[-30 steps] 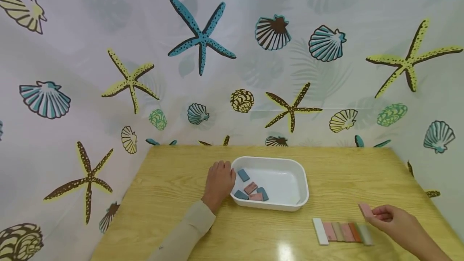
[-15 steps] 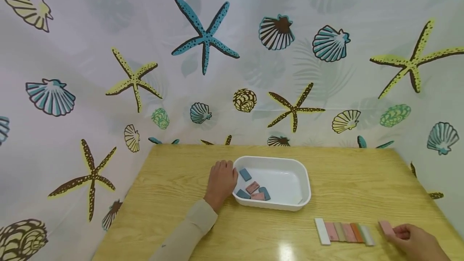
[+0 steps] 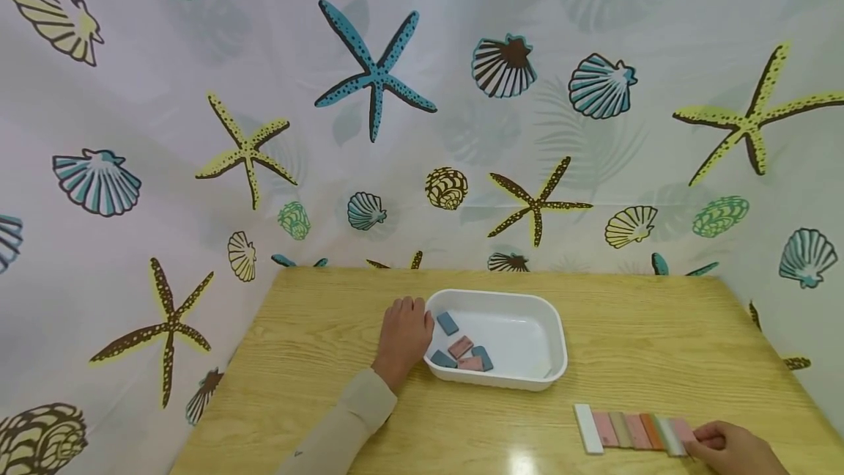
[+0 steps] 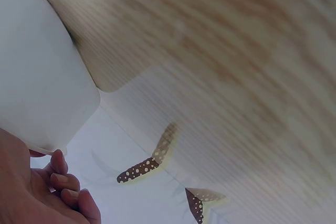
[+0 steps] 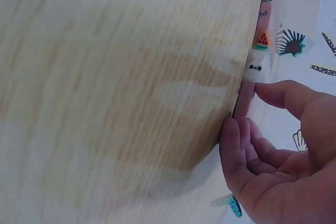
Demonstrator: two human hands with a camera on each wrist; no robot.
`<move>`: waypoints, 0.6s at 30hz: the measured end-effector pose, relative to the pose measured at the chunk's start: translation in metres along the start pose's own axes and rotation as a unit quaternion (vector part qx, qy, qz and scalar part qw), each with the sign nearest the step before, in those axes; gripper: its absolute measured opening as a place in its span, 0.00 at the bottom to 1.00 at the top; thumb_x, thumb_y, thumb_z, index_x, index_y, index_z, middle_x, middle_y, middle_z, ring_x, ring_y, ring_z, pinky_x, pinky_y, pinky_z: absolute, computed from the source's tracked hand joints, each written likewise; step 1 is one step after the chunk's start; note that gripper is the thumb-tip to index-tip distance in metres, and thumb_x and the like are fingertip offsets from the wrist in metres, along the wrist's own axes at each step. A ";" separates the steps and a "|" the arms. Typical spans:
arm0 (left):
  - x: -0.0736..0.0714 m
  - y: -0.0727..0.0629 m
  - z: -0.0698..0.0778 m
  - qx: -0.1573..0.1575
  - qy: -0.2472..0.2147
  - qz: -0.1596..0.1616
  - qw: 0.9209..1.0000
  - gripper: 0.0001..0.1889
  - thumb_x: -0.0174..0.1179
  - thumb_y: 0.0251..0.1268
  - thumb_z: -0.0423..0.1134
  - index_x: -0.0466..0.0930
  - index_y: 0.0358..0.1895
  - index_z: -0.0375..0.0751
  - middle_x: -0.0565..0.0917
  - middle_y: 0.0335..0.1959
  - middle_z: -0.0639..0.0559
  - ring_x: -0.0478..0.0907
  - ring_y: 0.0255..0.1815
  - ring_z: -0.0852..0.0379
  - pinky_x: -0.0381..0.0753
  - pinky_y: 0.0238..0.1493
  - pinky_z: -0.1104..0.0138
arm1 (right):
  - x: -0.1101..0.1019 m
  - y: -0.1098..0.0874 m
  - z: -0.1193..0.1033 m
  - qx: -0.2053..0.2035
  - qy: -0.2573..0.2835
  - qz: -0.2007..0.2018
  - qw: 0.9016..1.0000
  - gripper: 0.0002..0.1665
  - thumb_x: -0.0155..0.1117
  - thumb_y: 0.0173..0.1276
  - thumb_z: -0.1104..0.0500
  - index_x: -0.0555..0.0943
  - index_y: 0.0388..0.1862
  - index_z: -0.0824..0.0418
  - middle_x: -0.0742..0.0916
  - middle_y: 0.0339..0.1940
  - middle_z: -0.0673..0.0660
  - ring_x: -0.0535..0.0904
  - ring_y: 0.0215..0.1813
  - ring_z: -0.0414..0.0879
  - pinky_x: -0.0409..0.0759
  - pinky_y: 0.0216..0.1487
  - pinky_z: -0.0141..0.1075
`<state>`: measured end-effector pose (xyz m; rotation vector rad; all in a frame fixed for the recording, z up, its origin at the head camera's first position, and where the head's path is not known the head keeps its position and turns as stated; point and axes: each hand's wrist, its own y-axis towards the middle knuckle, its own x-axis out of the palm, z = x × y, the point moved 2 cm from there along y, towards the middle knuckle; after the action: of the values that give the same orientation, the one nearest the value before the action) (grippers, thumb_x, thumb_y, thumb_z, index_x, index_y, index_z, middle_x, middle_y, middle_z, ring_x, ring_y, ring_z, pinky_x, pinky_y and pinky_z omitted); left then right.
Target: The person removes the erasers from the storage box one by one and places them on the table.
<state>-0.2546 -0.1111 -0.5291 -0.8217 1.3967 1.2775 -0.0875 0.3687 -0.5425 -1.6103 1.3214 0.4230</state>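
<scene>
My right hand point(image 3: 735, 448) pinches a flat pink rectangular block point(image 3: 682, 429) between thumb and fingers, at the right end of a row of blocks. In the right wrist view, the pinched pink block point(image 5: 245, 98) meets a white piece with a small face point(image 5: 255, 67). Leftward, the row holds an orange-and-green piece point(image 3: 651, 432), pink and tan pieces, and a longer white block point(image 3: 589, 429) at its left end. My left hand point(image 3: 404, 336) grips the left rim of a white plastic tub point(image 3: 560, 347); the left wrist view shows curled fingers point(image 4: 65, 182) by that rim.
Several blue and pink blocks lie in the tub's left half, among them a blue block point(image 3: 448, 323) and a pink block point(image 3: 461, 347). The wooden table point(image 3: 316, 416) is backed by a white curtain point(image 3: 409, 240) printed with starfish and shells.
My right hand carried the pink block rightward and down, then left against the row's right end. The left hand stayed at the tub's rim.
</scene>
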 end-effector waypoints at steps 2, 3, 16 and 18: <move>-0.001 -0.001 0.000 -0.001 -0.001 -0.002 1.000 0.15 0.45 0.70 0.47 0.74 0.44 0.39 0.72 0.34 0.48 0.69 0.37 0.52 0.71 0.42 0.59 | 0.001 -0.001 -0.002 -0.003 0.001 -0.002 1.000 0.36 0.63 0.57 0.38 0.77 0.38 0.74 0.83 0.29 0.53 0.80 0.34 0.50 0.75 0.38 0.47; -0.001 -0.001 0.000 -0.002 -0.001 -0.003 1.000 0.15 0.45 0.70 0.47 0.74 0.44 0.39 0.72 0.34 0.48 0.69 0.37 0.52 0.71 0.42 0.59 | 0.002 -0.002 -0.003 -0.002 0.002 -0.002 1.000 0.37 0.63 0.57 0.38 0.77 0.38 0.74 0.83 0.29 0.53 0.80 0.34 0.50 0.75 0.38 0.47; 0.001 -0.003 -0.002 0.000 -0.004 0.011 1.000 0.15 0.45 0.69 0.47 0.74 0.43 0.38 0.73 0.34 0.47 0.70 0.37 0.51 0.71 0.42 0.58 | 0.004 -0.003 -0.007 -0.007 0.021 -0.005 1.000 0.34 0.63 0.58 0.40 0.76 0.37 0.73 0.82 0.30 0.51 0.77 0.32 0.45 0.74 0.37 0.45; 0.001 -0.003 -0.002 0.001 -0.003 0.013 1.000 0.15 0.46 0.69 0.47 0.74 0.43 0.38 0.73 0.34 0.47 0.69 0.36 0.51 0.71 0.41 0.59 | 0.003 -0.003 -0.009 -0.006 0.022 -0.008 1.000 0.35 0.63 0.58 0.38 0.76 0.37 0.73 0.82 0.30 0.51 0.76 0.32 0.44 0.74 0.37 0.44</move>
<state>-0.2523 -0.1138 -0.5308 -0.8005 1.4075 1.2976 -0.0860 0.3595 -0.5392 -1.6462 1.3400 0.3886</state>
